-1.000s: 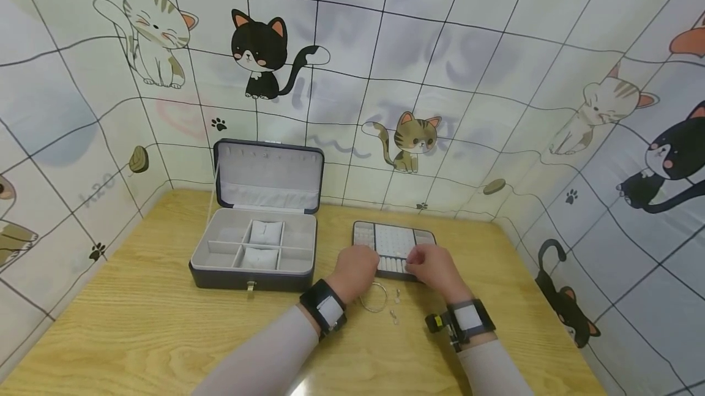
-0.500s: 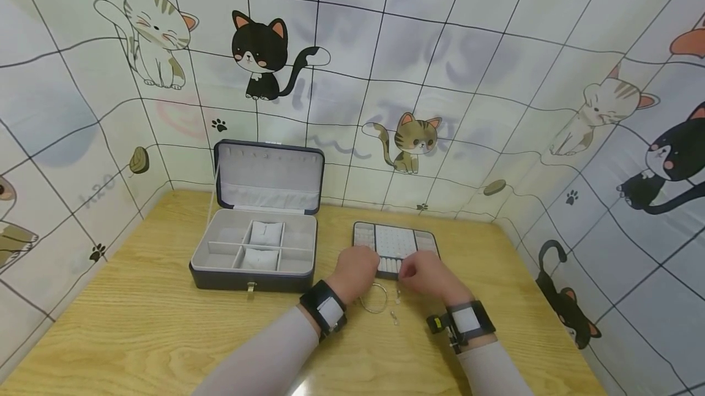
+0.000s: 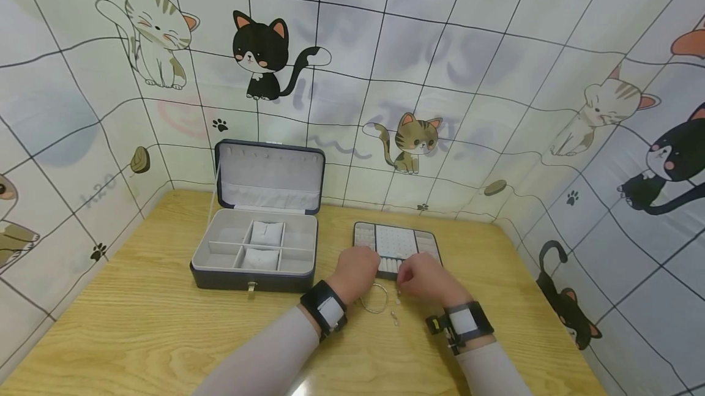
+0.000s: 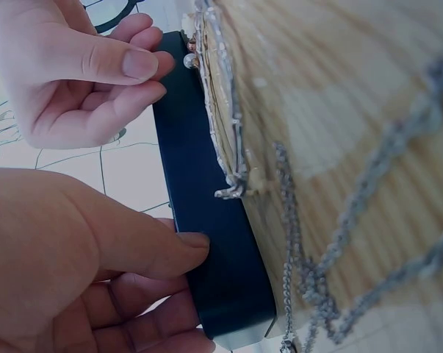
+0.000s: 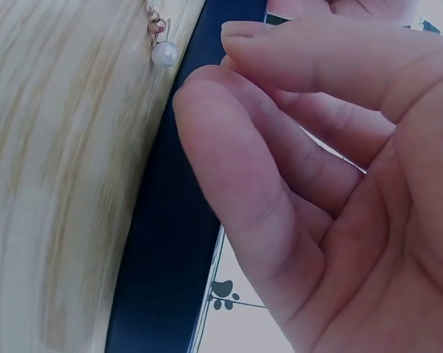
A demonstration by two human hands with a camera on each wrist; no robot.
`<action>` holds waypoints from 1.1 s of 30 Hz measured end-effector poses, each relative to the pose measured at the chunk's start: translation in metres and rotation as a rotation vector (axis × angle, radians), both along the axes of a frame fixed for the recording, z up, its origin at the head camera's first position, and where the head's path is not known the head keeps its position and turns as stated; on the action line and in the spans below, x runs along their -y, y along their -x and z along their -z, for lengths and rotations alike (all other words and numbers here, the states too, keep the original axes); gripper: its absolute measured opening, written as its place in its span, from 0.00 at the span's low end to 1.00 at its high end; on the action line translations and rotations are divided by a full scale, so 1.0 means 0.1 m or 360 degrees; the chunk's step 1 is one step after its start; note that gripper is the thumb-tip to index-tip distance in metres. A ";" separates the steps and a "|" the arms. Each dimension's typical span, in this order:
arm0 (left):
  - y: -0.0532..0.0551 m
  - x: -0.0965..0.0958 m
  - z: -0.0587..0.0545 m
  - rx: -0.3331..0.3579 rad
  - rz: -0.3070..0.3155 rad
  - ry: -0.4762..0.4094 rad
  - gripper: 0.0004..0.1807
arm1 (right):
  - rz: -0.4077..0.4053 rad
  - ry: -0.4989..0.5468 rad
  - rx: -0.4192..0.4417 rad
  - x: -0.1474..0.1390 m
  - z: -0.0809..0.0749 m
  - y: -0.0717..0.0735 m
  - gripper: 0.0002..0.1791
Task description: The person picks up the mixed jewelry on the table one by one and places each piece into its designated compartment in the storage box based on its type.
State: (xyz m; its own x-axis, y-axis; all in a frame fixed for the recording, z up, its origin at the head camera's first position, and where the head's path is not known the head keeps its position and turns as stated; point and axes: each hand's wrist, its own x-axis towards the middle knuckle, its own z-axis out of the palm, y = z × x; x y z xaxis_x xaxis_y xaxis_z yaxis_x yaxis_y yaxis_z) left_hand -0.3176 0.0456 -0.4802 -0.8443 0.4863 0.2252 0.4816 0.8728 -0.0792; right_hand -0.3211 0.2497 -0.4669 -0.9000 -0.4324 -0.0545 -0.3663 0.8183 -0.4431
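Note:
A dark-rimmed jewelry tray [image 3: 395, 241] with pale compartments and ring rolls lies on the table. My left hand [image 3: 355, 273] grips its front left corner; in the left wrist view the thumb [image 4: 166, 246] presses the dark front side, with fingers curled at the end. My right hand [image 3: 426, 276] is at the tray's front edge, fingers loosely bent. A gap shows between thumb and fingers in the left wrist view, and I see nothing held. Close by lies a pearl earring [image 5: 164, 54]. A thin silver bangle [image 3: 387, 301] rests in front of the tray.
Left of the tray stands an open dark jewelry box [image 3: 248, 280] with two pale cushions [image 3: 267, 233] in its compartments. Another small earring [image 3: 394, 317] lies nearer me. A silver chain [image 4: 364, 180] lies on the wooden table [image 3: 132, 322]. A cat-print curtain [image 3: 352, 96] surrounds it.
My right hand has moved left and toward me, from the tray's ring rolls to its front edge near the earring. The left hand has stayed in place.

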 end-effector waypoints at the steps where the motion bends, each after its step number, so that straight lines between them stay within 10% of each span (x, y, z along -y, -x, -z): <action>1: 0.00 0.00 0.00 -0.0009 0.0002 0.0000 0.05 | -0.0002 -0.0008 -0.0006 0.00 0.01 0.00 0.10; 33: 0.00 -0.01 -0.02 0.0019 -0.0017 -0.0008 0.06 | 0.0038 -0.0093 0.0043 0.14 0.03 -0.07 0.13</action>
